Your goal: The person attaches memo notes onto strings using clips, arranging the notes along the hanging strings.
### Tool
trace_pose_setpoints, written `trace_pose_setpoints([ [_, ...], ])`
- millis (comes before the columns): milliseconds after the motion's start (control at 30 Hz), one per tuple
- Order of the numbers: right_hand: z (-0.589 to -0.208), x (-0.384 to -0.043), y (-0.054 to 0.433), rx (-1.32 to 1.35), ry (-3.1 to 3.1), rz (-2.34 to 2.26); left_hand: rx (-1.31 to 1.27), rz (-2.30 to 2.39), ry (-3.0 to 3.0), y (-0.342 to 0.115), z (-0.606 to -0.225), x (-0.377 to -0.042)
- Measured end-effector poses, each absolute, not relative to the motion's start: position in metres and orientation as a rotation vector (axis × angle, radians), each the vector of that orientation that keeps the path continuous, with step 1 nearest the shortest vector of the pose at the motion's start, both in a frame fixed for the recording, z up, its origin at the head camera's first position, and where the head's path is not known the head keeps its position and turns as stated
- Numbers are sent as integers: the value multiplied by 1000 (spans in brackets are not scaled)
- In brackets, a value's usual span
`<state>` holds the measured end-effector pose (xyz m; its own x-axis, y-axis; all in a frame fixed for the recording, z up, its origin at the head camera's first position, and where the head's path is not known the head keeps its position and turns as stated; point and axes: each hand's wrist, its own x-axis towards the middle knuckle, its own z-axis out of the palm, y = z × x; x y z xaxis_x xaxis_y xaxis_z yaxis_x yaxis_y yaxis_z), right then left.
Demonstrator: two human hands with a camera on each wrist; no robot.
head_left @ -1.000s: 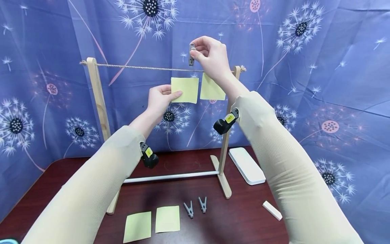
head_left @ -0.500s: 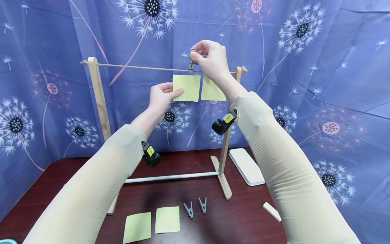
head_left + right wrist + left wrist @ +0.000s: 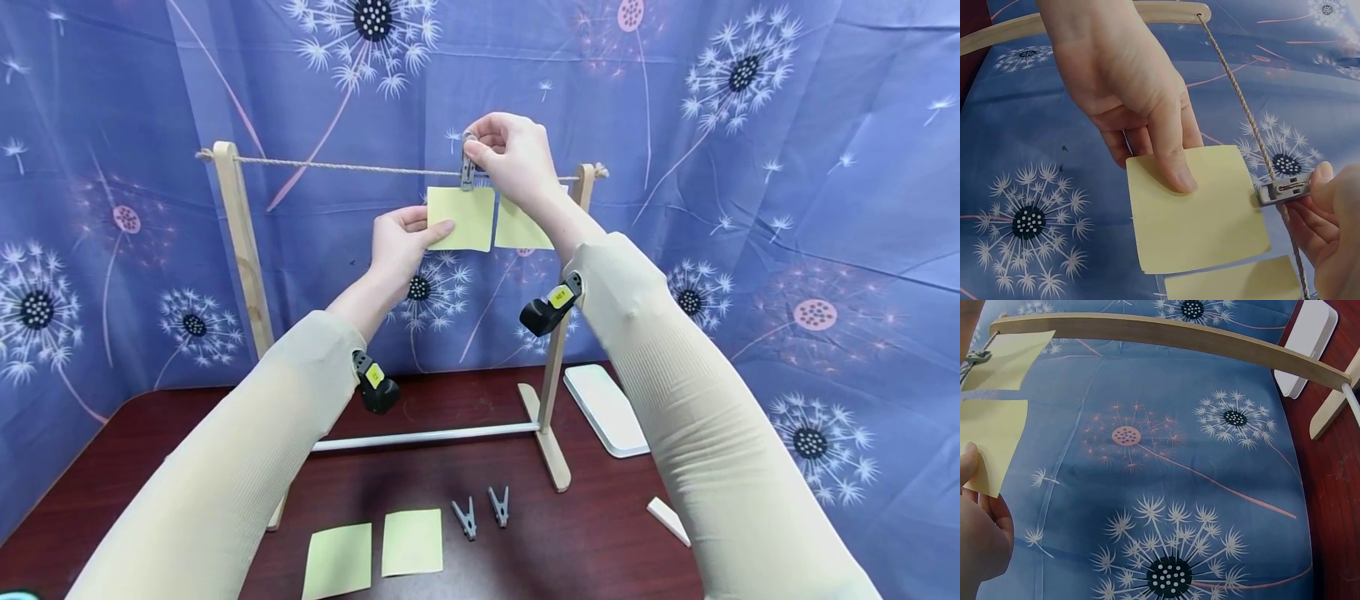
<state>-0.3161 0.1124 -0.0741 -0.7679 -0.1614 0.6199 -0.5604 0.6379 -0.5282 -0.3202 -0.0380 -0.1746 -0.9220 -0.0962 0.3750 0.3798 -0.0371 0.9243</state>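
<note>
Between thumb and fingers my left hand (image 3: 402,242) pinches the left edge of a yellow sticky note (image 3: 467,221), held upright just under the rope (image 3: 337,167). My right hand (image 3: 517,154) pinches the upper end of a grey clothespin (image 3: 468,171), whose lower end overlaps the rope and the note's top edge. In the right wrist view the clothespin (image 3: 1282,189) lies across the rope (image 3: 1241,94), right at the note's edge (image 3: 1197,219). A second yellow note (image 3: 521,227) hangs to the right, partly behind my right wrist; the left wrist view shows a clothespin (image 3: 979,356) at its top.
The rope runs between two wooden posts (image 3: 243,242) joined low down by a white rod (image 3: 427,436). On the dark red table lie two yellow notes (image 3: 412,542), two grey clothespins (image 3: 465,518), a white case (image 3: 607,410) and a small white bar (image 3: 668,522).
My right hand has moved down, bringing the clothespin from above the rope onto it and the note's top edge. The left hand has shifted the note slightly up and right.
</note>
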Motion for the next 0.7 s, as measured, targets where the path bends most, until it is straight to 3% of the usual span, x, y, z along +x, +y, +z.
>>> trace_pose_setpoints([
  [700,-83,-317,116,613,-2403,905,-329,-2005,-1893,-34,-174,-319],
])
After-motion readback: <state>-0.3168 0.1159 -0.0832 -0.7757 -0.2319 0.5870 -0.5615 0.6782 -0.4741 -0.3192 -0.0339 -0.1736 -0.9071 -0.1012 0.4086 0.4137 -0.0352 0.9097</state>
